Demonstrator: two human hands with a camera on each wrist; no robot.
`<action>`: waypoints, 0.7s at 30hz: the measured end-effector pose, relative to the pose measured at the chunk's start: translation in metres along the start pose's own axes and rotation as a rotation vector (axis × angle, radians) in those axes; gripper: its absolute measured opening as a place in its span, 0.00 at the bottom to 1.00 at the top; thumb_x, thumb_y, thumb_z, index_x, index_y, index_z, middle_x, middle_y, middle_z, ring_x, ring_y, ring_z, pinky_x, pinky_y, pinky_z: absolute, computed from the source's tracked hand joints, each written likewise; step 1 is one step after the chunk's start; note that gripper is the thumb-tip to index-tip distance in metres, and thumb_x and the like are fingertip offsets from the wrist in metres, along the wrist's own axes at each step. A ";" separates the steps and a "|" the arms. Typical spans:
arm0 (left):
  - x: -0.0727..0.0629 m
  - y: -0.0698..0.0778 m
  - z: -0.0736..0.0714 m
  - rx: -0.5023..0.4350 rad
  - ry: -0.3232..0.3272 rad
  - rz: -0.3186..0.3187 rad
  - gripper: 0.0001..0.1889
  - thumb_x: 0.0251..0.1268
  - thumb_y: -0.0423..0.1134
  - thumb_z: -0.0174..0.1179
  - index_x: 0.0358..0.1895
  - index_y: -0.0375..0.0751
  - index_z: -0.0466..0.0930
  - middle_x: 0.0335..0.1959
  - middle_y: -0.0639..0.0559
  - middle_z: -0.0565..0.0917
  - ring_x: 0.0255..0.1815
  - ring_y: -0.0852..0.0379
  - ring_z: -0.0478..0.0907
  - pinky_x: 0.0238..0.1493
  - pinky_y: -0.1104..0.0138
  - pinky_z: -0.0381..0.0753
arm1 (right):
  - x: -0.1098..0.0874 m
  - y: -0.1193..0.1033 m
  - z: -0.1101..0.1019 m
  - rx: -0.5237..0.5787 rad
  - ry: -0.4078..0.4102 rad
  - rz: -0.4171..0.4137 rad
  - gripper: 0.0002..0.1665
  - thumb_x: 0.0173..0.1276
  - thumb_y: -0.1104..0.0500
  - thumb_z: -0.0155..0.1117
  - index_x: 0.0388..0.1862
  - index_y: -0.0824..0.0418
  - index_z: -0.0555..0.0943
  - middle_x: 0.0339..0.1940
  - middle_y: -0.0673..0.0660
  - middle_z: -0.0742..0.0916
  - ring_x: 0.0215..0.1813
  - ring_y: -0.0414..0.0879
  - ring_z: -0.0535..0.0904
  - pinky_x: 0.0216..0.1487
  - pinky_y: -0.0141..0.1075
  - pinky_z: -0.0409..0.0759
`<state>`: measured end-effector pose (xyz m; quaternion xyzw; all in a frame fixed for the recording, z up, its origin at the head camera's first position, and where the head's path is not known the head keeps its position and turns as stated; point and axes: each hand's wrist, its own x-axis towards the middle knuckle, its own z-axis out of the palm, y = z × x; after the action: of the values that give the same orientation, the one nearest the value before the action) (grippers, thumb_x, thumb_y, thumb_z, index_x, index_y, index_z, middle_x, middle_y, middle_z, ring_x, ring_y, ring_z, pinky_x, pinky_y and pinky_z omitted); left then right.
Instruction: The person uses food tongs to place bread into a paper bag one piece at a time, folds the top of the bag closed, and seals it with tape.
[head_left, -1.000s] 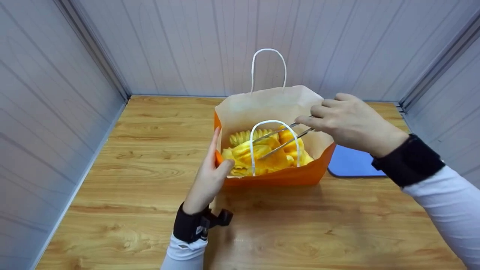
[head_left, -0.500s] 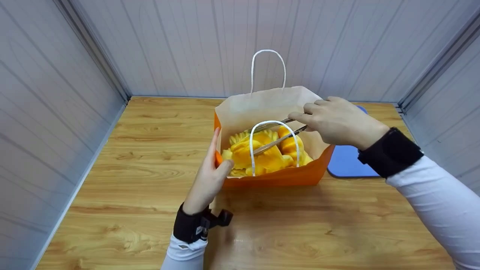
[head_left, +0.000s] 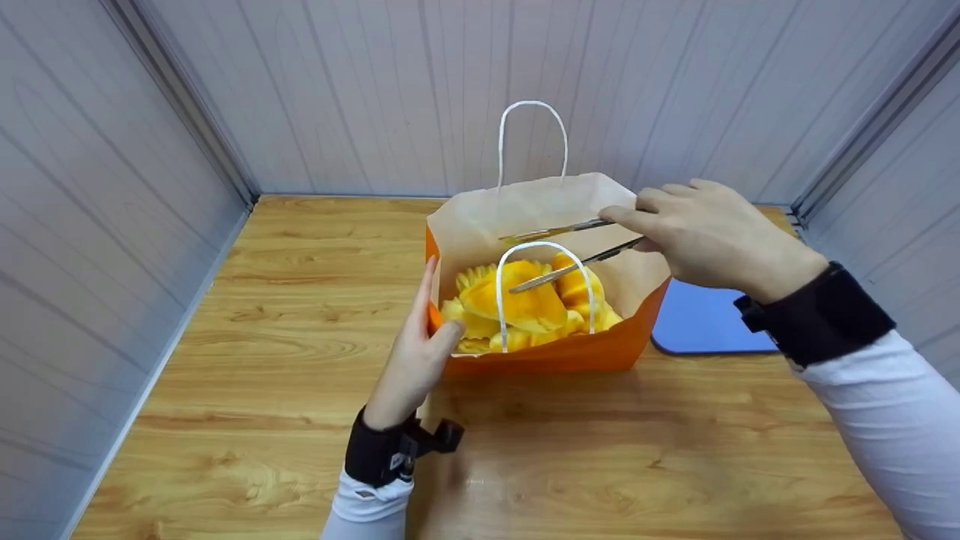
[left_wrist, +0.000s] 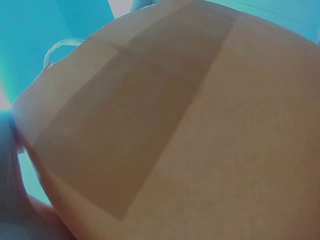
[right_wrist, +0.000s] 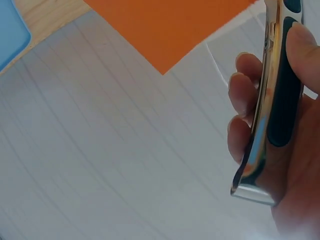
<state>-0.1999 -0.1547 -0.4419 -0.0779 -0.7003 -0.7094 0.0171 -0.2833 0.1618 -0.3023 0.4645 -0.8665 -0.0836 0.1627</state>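
An orange paper bag (head_left: 547, 361) with white cord handles stands upright with its mouth spread. My left hand (head_left: 412, 352) holds its left edge, thumb on the inner side and fingers along the outside. In the left wrist view the bag's side panel (left_wrist: 200, 150) fills most of the picture. My right hand (head_left: 697, 232) grips metal tongs (head_left: 540, 280) over the mouth, their arms spread apart and nothing between the tips. Dark grip pads (right_wrist: 280, 100) show on the tongs in the right wrist view. Yellow bread-like pieces lie inside, including a flat piece (head_left: 517, 304) and a ridged roll (head_left: 581, 292).
A blue tray (head_left: 709, 322) lies right of the bag, partly behind my right forearm. Pale panelled walls (head_left: 360, 97) enclose the wooden table (head_left: 300, 322) at the back and both sides. One cord handle (head_left: 532, 103) rises at the bag's back.
The tongs first dip closer to the flat bread-like piece, then spread wider and lift off it. My right hand moves left, then back up and right. My left hand stays on the bag's edge.
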 end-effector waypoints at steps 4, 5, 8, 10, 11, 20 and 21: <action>0.001 -0.001 0.000 -0.012 -0.010 0.017 0.45 0.63 0.30 0.51 0.81 0.53 0.40 0.77 0.48 0.55 0.19 0.59 0.60 0.26 0.72 0.65 | -0.014 0.003 -0.004 0.029 0.061 0.058 0.31 0.59 0.64 0.71 0.63 0.55 0.78 0.33 0.57 0.80 0.32 0.54 0.76 0.29 0.45 0.72; 0.001 -0.001 0.000 -0.012 -0.012 0.020 0.45 0.63 0.30 0.51 0.81 0.53 0.40 0.79 0.50 0.51 0.20 0.59 0.60 0.26 0.72 0.65 | -0.019 0.003 -0.005 0.039 0.079 0.084 0.31 0.59 0.64 0.71 0.63 0.55 0.78 0.33 0.56 0.80 0.30 0.53 0.75 0.29 0.46 0.72; 0.001 -0.001 0.000 -0.003 -0.016 0.022 0.45 0.64 0.31 0.51 0.81 0.53 0.40 0.78 0.48 0.50 0.20 0.59 0.60 0.27 0.72 0.66 | -0.034 0.003 -0.007 0.069 0.166 0.160 0.31 0.60 0.64 0.70 0.65 0.54 0.78 0.33 0.56 0.80 0.26 0.52 0.73 0.25 0.46 0.72; 0.002 -0.001 0.000 0.002 -0.014 0.019 0.45 0.63 0.31 0.51 0.81 0.54 0.40 0.77 0.48 0.51 0.20 0.59 0.60 0.27 0.72 0.65 | -0.043 0.001 -0.008 0.088 0.230 0.217 0.31 0.61 0.65 0.70 0.65 0.55 0.78 0.33 0.56 0.81 0.26 0.51 0.73 0.24 0.46 0.73; 0.002 -0.001 0.000 -0.001 -0.013 0.019 0.45 0.63 0.31 0.51 0.81 0.54 0.40 0.77 0.49 0.51 0.20 0.59 0.60 0.27 0.72 0.65 | -0.048 0.000 -0.009 0.095 0.261 0.249 0.31 0.62 0.65 0.69 0.66 0.54 0.78 0.33 0.56 0.81 0.25 0.50 0.73 0.23 0.46 0.72; 0.002 -0.004 -0.001 -0.017 -0.012 0.005 0.45 0.64 0.31 0.51 0.81 0.55 0.40 0.80 0.52 0.47 0.25 0.56 0.64 0.29 0.72 0.67 | -0.084 -0.007 -0.005 0.213 0.375 0.517 0.34 0.65 0.70 0.65 0.71 0.61 0.72 0.37 0.61 0.83 0.33 0.46 0.73 0.32 0.30 0.63; 0.003 -0.004 -0.001 -0.020 -0.013 0.007 0.45 0.64 0.31 0.51 0.81 0.54 0.40 0.80 0.51 0.47 0.27 0.54 0.64 0.31 0.71 0.68 | -0.088 -0.007 -0.004 0.224 0.376 0.543 0.35 0.65 0.70 0.65 0.72 0.61 0.72 0.37 0.62 0.83 0.33 0.46 0.72 0.32 0.30 0.63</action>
<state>-0.2031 -0.1551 -0.4454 -0.0852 -0.6928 -0.7159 0.0144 -0.2309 0.2309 -0.3188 0.2391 -0.9172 0.1452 0.2838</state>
